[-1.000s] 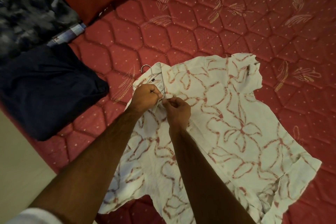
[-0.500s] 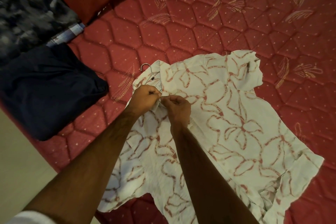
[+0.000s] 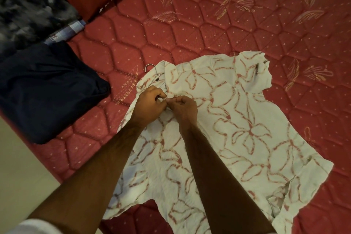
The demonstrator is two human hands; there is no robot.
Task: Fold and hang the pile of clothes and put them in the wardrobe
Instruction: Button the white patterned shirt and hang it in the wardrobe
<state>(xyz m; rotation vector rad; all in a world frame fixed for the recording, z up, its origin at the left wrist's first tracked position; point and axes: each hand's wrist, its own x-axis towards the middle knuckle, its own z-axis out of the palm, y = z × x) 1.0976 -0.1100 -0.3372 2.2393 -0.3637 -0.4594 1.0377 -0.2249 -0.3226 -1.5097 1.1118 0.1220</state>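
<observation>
A red quilted mattress [image 3: 209,24] fills the view. A white shirt [image 3: 237,129] with a reddish floral print is spread flat on it, a wire hanger [image 3: 152,70] tucked in at the collar with its hook poking out. A folded dark garment [image 3: 47,91] lies well apart at the left. Just below the collar, the placket is pinched by the left hand [image 3: 150,106] and right hand [image 3: 184,110], fingertips nearly touching, apparently fastening the top button. The fabric is best kept taut and the edges aligned.
</observation>
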